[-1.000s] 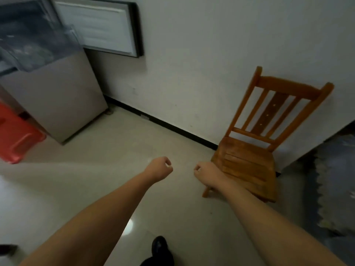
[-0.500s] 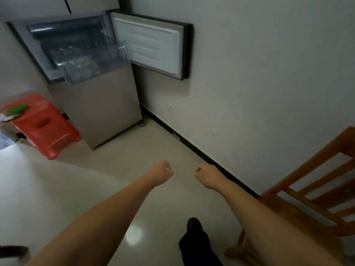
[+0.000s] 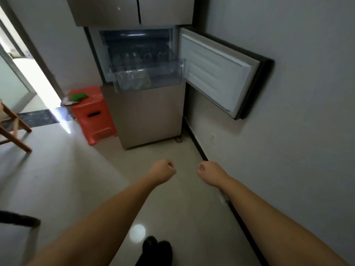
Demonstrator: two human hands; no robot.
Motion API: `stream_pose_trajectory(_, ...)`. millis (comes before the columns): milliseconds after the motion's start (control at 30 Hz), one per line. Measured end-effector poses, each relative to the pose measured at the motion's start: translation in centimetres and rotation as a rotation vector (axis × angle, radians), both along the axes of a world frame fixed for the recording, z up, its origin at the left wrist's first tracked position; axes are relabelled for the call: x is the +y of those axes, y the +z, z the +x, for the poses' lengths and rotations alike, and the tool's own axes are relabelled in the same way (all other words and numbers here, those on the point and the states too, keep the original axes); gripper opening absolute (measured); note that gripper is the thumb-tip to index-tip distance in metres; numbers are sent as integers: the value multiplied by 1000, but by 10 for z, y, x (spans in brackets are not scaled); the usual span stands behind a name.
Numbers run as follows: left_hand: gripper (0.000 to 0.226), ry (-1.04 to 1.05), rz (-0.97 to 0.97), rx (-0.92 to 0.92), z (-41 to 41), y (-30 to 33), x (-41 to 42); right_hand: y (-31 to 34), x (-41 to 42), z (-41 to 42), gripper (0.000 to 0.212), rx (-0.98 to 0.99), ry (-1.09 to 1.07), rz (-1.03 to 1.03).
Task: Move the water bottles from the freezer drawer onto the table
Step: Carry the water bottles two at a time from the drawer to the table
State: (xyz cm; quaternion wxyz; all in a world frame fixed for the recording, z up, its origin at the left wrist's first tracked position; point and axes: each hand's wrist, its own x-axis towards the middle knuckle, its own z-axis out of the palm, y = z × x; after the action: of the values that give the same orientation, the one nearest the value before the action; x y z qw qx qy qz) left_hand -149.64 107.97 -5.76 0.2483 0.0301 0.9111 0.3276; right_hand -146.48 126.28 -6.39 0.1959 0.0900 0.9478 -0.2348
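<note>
Left hand (image 3: 163, 172) and right hand (image 3: 210, 172): both fisted, empty, held out over floor, well short of fridge. Freezer door (image 3: 219, 72) open; clear freezer drawer (image 3: 151, 78) pulled out, water bottles (image 3: 134, 56) dimly visible inside, count unclear. Table not in view. Judged stage: approach to drawer; bottles remain to carry.

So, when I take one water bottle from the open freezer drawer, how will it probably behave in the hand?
The water bottles sit in the pulled-out freezer drawer, so they are probably cold, maybe frozen stiff and heavy. Clear plastic may be slippery with frost. Both hands are fists, far away.
</note>
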Motion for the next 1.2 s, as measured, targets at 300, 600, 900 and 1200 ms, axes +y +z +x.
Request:
stream_pose_trajectory(300,28,46,-42,53,-175,-1,-36,5,-39,-196,28,60,81,-34)
stream_pose_trajectory(600,29,21,-73,154,-363,37,-56,43,-67,-376,25,106,82,-107)
stream_pose_trajectory(900,24,148,27,294,-523,67,-36,69,-67,-561,22,266,192,-178)
stream_pose_trajectory(1200,22,385,38,249,-642,82,-51,89,-80,-704,22,305,299,-286)
